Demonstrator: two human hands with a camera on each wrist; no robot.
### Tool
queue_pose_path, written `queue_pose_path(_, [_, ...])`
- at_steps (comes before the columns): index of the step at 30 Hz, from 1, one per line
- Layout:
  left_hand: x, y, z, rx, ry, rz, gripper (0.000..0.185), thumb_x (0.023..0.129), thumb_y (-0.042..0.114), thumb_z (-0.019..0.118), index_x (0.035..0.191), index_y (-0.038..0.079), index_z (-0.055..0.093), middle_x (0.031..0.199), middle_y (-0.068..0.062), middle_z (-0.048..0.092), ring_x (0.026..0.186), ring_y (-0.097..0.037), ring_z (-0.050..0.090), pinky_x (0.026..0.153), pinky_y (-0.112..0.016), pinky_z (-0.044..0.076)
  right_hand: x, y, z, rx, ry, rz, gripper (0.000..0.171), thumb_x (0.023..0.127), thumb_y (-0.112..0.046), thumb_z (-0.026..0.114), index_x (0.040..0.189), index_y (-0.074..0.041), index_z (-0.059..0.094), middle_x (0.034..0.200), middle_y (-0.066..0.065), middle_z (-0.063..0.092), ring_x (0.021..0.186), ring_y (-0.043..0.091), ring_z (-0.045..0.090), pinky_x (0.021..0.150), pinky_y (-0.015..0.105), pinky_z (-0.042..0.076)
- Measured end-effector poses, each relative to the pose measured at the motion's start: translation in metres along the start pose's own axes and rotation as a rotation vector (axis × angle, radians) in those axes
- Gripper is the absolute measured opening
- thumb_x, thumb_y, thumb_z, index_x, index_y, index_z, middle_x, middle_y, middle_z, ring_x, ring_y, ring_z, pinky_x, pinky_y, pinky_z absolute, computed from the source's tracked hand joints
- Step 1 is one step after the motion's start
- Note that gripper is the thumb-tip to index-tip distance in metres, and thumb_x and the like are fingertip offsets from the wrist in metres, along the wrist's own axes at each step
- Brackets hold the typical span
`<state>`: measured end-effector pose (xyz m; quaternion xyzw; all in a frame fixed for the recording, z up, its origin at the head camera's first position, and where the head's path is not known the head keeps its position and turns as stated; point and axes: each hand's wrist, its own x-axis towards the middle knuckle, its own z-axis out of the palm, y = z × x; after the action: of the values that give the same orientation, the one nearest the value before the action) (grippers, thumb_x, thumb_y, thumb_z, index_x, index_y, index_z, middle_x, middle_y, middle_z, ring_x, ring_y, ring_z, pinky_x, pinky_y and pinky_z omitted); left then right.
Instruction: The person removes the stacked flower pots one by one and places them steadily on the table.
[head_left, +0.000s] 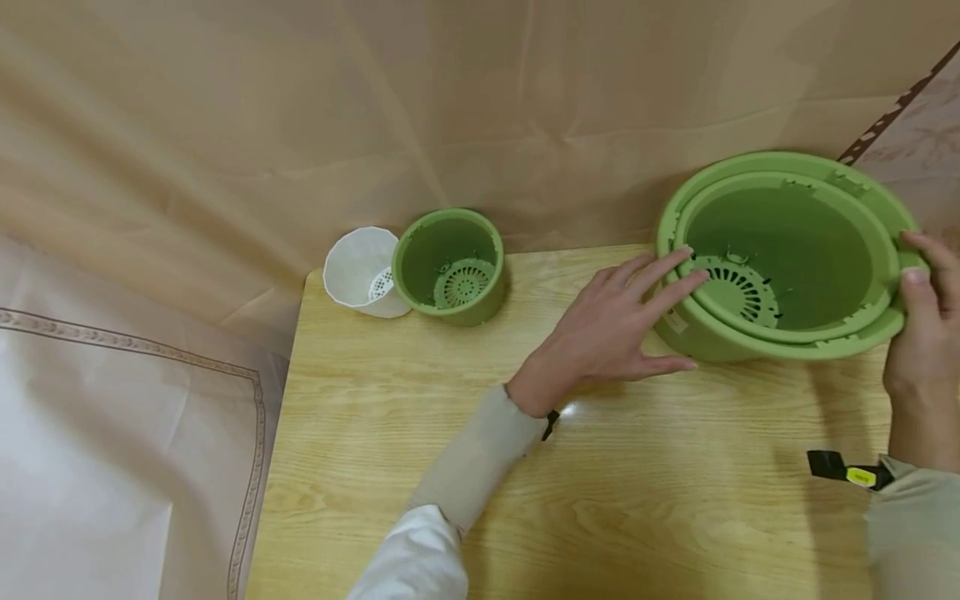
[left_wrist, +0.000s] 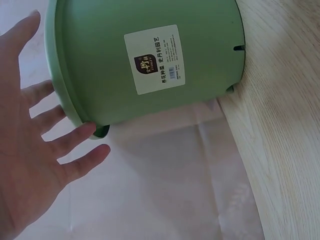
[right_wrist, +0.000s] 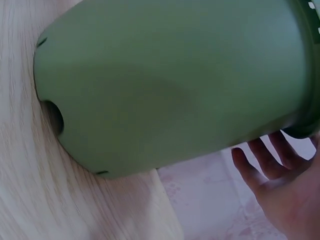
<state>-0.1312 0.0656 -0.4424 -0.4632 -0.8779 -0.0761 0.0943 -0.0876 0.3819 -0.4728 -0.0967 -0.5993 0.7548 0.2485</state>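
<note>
On the right of the head view stands a large green plastic flower pot with a slightly smaller green pot nested in it, its slotted bottom showing. My right hand grips the right rim, thumb on top and fingers outside, below the rim in the right wrist view. My left hand is spread at the left rim, fingertips right at the edge and thumb held away. The left wrist view shows a white label on the outer pot's side.
A small green pot and a white faceted pot stand side by side at the table's back left corner. The wood-grain table meets a hanging beige cloth at the back. Patterned pale cloth lies to the left.
</note>
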Motion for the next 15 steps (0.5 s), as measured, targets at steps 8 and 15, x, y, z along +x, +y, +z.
queue_pose_path(8, [0.006, 0.002, 0.001, 0.017, -0.062, 0.007, 0.095, 0.084, 0.084, 0.039, 0.158, 0.025, 0.026, 0.165, -0.001, 0.015, 0.141, -0.027, 0.036, 0.108, -0.041, 0.039, -0.001, 0.004, -0.012, 0.134, -0.304, -0.111, 0.047, 0.094, 0.012, 0.049, 0.141, 0.008, 0.046, 0.137, 0.02, 0.047, 0.105, 0.018, 0.061, 0.075, 0.015, 0.055])
queue_pose_path(15, [0.013, 0.002, 0.0, 0.035, -0.032, 0.016, 0.093, 0.083, 0.085, 0.037, 0.154, 0.026, 0.036, 0.162, 0.002, 0.025, 0.133, -0.023, 0.047, 0.099, -0.038, 0.047, 0.002, 0.0, -0.021, 0.099, -0.424, -0.115, 0.058, 0.087, 0.023, 0.047, 0.143, 0.012, 0.041, 0.138, 0.019, 0.048, 0.112, 0.017, 0.06, 0.08, 0.015, 0.054])
